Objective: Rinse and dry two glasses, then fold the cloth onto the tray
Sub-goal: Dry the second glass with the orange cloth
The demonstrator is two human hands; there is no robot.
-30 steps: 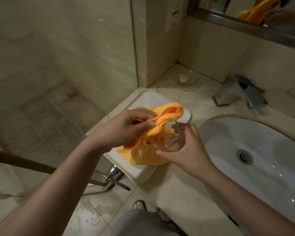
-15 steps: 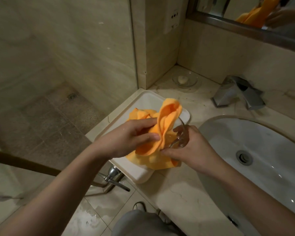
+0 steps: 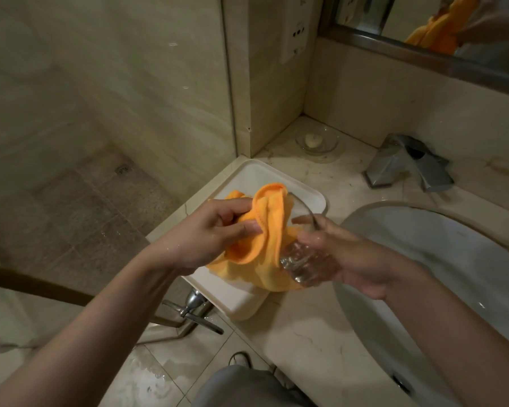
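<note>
My right hand (image 3: 350, 251) grips a clear glass (image 3: 301, 259), tilted with its mouth toward the upper left and its thick base low by my palm. An orange cloth (image 3: 265, 230) is stuffed into the glass and drapes down below it. My left hand (image 3: 218, 230) pinches the cloth at the rim, thumb and fingers curled round the fabric. Both hands hover over the white tray (image 3: 300, 189) on the marble counter. No second glass is in view.
A white basin (image 3: 453, 259) lies to the right, with a chrome tap (image 3: 409, 165) behind it. A glass soap dish (image 3: 316, 141) sits in the back corner. The counter edge drops to a wet tiled floor (image 3: 159, 368); a metal handle (image 3: 194, 309) juts out below the tray.
The glass has tipped further over in my right hand, base now lower. My left hand has worked the cloth round inside it, and the cloth fold has shifted left.
</note>
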